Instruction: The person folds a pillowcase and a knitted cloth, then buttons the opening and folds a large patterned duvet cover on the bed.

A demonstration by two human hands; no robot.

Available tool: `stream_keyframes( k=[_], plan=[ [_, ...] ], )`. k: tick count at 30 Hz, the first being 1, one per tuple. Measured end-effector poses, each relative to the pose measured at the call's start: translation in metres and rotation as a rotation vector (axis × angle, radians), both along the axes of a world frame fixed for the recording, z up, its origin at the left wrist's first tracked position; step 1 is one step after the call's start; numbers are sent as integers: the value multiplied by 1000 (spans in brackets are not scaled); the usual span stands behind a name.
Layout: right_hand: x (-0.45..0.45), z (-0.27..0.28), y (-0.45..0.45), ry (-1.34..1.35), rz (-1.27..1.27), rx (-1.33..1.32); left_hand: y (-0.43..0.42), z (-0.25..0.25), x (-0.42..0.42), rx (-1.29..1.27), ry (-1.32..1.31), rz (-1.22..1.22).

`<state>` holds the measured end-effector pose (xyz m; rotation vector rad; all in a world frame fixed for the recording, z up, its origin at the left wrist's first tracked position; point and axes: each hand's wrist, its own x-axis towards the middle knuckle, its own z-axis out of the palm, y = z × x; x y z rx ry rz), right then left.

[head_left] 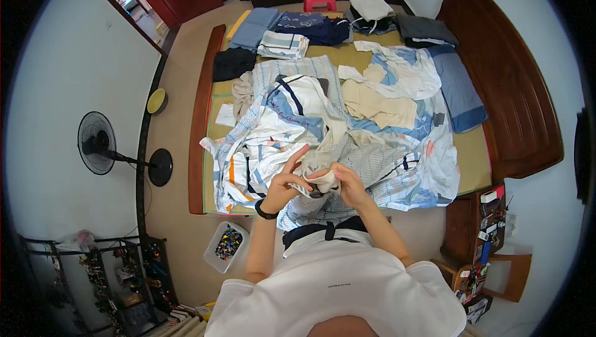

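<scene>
A light beige piece of clothing is bunched up between my two hands, just above the near edge of the bed. My right hand pinches its edge with thumb and fingers. On the other side, my left hand has the cloth at its thumb, while one finger points up and outward. The garment's exact kind is hidden by its folds. Beneath it, a patterned grey-blue sheet spreads over the bed. White clothes with dark stripes lie heaped just beyond my left hand.
Folded blue bedding, a black folded cloth and a blue pillow line the bed's edges. A beige garment lies to the right. On the floor at left stand a fan and a tub of small pieces.
</scene>
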<state>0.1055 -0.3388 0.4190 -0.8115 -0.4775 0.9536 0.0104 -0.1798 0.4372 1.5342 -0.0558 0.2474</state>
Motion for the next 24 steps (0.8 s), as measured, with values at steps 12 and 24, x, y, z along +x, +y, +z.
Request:
stream_keyframes(
  k=[12, 24],
  plan=[
    [36, 2, -31, -442, -297, -255, 0, -15, 15, -61, 71, -18],
    [11, 9, -10, -712, -60, -542, -15, -19, 11, 142, 6, 30]
  ],
)
